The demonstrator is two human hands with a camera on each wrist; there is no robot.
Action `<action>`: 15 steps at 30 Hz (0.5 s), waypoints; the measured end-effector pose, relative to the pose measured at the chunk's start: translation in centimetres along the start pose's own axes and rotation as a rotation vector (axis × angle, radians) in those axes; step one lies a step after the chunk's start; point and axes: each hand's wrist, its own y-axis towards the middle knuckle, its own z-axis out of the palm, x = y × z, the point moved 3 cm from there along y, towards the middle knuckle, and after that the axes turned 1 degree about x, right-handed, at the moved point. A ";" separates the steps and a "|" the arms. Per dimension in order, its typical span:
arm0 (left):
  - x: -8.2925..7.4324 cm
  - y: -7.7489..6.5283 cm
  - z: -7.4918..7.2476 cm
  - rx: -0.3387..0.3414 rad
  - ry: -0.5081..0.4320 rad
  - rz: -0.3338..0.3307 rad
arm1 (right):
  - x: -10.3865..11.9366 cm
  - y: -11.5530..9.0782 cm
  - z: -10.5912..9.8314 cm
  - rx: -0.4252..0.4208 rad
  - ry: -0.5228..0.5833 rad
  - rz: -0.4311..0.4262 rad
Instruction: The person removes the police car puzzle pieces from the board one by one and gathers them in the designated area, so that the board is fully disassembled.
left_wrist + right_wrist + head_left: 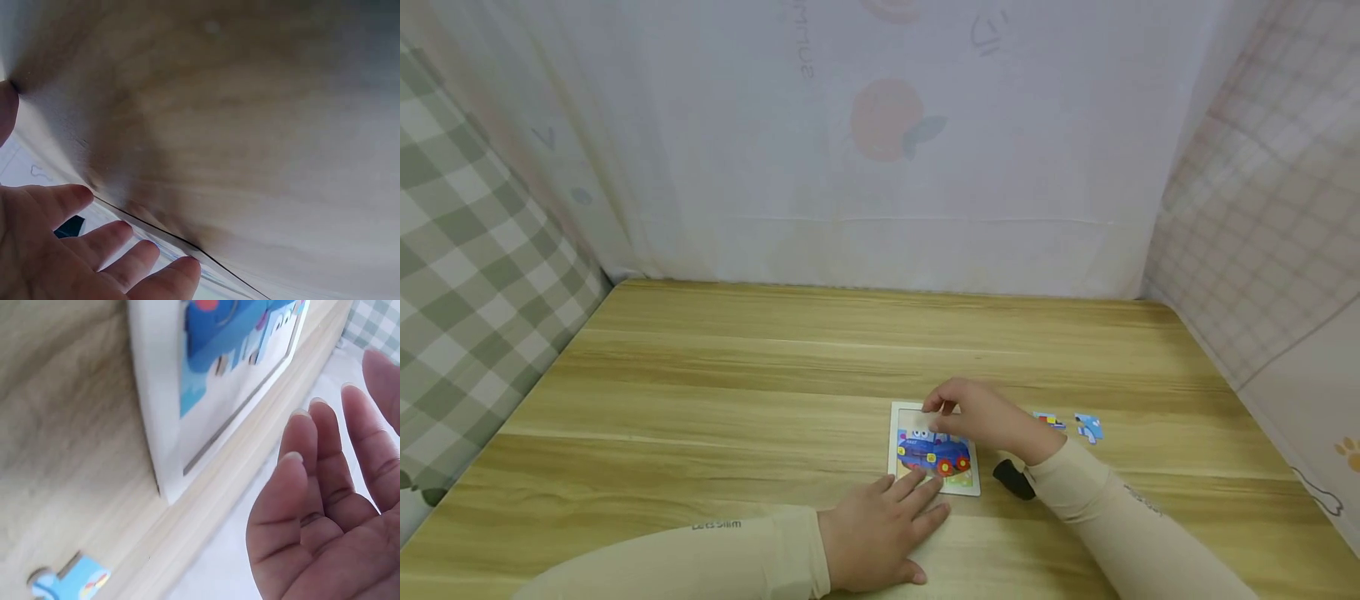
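Note:
A white-framed jigsaw puzzle [936,454] lies on the table, its fitted pieces forming a blue car with eyes and red wheels. Along the top inside the frame, a strip of pale backing shows in the head view. My left hand [883,533] is spread out, palm down, fingertips on the puzzle's near edge. Over the upper right of the puzzle is my right hand [981,419], fingers loosely bent. The right wrist view shows that hand [331,519] beside the frame [169,487] with nothing between the fingers.
To the right of the puzzle lie two loose jigsaw pieces, one with red and yellow [1049,420] and one light blue [1088,427]. A black object [1013,481] is at my right wrist. A pale curtain [880,167] hangs behind the wood-grain table [737,367], with checked cloth [475,275] on the left.

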 end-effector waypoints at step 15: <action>-0.3 -0.2 0.0 -0.046 0.037 0.003 | 1.0 1.7 2.0 0.074 -0.052 -0.012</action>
